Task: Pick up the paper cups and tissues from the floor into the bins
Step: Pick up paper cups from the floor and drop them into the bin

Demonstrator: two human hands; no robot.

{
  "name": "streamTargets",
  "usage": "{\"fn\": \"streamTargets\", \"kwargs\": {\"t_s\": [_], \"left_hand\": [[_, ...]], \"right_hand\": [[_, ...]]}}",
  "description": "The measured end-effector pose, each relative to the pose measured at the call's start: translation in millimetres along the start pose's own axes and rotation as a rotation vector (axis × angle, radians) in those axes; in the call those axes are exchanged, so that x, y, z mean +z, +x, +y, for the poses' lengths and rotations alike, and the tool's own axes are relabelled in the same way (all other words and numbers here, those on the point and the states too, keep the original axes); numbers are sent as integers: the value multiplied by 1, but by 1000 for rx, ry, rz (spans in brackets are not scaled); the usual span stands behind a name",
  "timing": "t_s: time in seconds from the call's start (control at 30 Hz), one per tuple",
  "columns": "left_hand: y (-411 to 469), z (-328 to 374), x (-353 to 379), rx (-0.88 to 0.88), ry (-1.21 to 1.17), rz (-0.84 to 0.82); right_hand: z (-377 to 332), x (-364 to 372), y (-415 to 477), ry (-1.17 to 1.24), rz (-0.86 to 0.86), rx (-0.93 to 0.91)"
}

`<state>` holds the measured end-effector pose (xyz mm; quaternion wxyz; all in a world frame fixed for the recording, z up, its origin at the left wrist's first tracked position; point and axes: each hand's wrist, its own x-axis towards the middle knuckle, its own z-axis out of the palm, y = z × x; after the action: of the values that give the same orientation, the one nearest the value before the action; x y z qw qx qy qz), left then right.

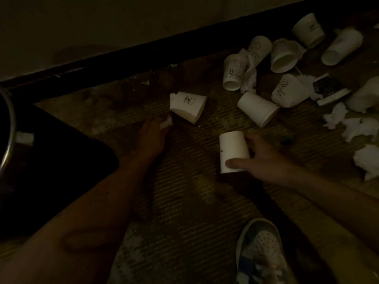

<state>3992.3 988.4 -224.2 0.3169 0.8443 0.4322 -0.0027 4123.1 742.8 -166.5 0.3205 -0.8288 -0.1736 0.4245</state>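
The scene is dim. My right hand (260,156) grips a white paper cup (232,149) lying on the floor, thumb across its rim end and fingers behind it. My left hand (152,133) reaches forward and pinches a small white tissue (166,123) just below a flattened paper cup (187,106). Another white cup (257,108) lies to the right of that. Several more cups (284,56) and crumpled tissues (352,128) are piled at the upper right.
A bin with a metal rim (9,128) and black liner (61,152) stands at the left. A dark skirting board (143,52) runs along the wall behind. My shoe (260,253) is at the bottom right on the ribbed floor.
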Motion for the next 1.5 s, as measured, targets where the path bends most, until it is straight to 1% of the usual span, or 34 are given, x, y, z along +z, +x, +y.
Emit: {"fn": "streamTargets", "kwargs": {"t_s": [0.03,0.13,0.23,0.3,0.43,0.5,0.53,0.63,0.73,0.9,0.97,1.07,1.17,1.27,1.37,1.43,1.5], "left_hand": [[-6,0,0,1,-22,9],[-23,4,-4,-49,-82,-60],[-47,22,1,-135,-324,-129],[-67,41,5,-173,-402,-216],[-90,66,-4,-185,-526,-465],[-93,63,-10,-221,-564,-506],[-93,61,-15,-254,-595,-487],[-85,47,-26,-383,-727,-347],[-80,31,-38,-475,-806,-198],[-84,17,-42,-463,-860,-95],[-81,12,-45,-456,-894,-56],[-82,7,-47,-461,-949,-42],[-89,5,-50,-447,-903,-41],[-100,13,-62,-391,-765,-87],[-119,28,-80,-207,-502,-185],[-134,42,-101,-110,-306,-174],[-148,58,-125,-19,-251,-148]], "right_hand": [[1,3,-1,-5,1,4],[-4,14,-1,-10,-5,18],[-10,23,-1,-7,-16,26],[-13,28,-3,-6,-26,18],[-26,33,-5,-16,-74,-32],[-36,37,-5,-10,-111,-76],[-42,39,-3,-2,-135,-86],[-65,45,12,89,-190,-57],[-88,44,33,214,-155,41],[-99,49,50,455,-114,198],[-103,54,57,545,-131,227],[-109,64,63,629,-168,271],[-113,70,64,649,-141,260],[-118,71,60,611,-88,213],[-120,68,47,595,-74,166],[-124,60,35,580,-70,116],[-131,48,21,540,-58,66]]}}
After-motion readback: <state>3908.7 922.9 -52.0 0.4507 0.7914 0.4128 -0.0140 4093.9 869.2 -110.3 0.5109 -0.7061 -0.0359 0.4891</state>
